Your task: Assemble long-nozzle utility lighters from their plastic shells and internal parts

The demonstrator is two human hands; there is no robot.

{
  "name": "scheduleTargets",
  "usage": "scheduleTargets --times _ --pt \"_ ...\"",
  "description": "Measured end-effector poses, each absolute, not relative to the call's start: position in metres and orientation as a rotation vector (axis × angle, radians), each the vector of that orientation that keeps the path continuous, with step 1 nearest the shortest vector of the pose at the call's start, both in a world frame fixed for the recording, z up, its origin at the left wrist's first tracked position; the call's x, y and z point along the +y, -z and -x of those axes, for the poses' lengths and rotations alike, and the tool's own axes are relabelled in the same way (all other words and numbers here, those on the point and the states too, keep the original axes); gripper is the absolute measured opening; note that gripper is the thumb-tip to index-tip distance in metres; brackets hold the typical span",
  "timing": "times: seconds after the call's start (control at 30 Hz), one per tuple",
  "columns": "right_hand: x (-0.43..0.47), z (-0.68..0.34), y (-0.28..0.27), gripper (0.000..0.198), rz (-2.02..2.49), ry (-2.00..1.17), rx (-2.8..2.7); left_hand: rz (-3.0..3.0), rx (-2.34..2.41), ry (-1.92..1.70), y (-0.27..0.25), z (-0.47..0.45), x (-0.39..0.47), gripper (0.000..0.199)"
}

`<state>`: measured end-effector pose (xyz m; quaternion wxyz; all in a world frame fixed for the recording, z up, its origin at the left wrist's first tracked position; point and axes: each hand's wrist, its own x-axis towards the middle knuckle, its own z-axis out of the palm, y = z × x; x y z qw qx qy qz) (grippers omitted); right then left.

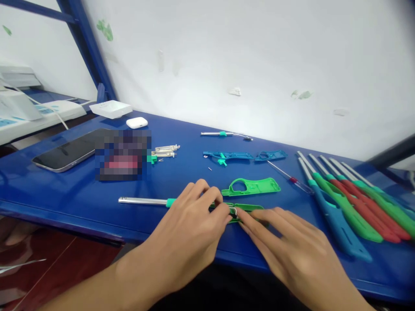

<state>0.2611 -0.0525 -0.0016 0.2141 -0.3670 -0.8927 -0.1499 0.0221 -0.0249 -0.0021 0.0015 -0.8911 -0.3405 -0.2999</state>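
Note:
A green long-nosed lighter casing (257, 209) lies opened flat near the table's front edge, with its metal tube (142, 201) and teal collar (170, 202) pointing left. Over its middle, my left hand (194, 220) has its fingers curled and its thumb and fingertips closed on the casing's inner parts. My right hand (288, 246) presses its bunched fingertips on the casing's right part, beside a small black piece with a white wire (234, 211). My fingers hide much of the inside. Just behind lies a loose green casing half (256, 186) with a round trigger opening.
Several assembled lighters (346, 203) lie in a row at the right. Behind the hands are blue casing parts (230, 155), a separate tube (214, 134) and a red-and-clear tool (293, 179). A phone (71, 149), earbud case (136, 123) and white tray (110, 109) sit at left.

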Motion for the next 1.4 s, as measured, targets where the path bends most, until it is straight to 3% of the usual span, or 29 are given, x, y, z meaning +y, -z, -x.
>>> scheduleTargets --times 0.53,1.03,1.2,1.4 --pt "-0.052 -0.256 0.004 0.029 1.073 0.385 -2.454 2.889 -1.196 0.895 0.007 -0.024 -0.019 0.029" --pt "-0.050 -0.255 0.005 0.027 1.110 0.333 -2.370 2.820 -1.168 1.180 0.006 -0.021 -0.019 0.015" --pt "-0.046 -0.254 0.003 0.020 1.106 0.234 -2.350 2.827 -1.150 1.136 0.007 -0.022 -0.023 0.020" --pt "-0.037 -0.250 -0.002 0.026 1.034 0.400 -2.356 2.787 -1.150 1.151 -0.003 -0.015 -0.017 0.016"
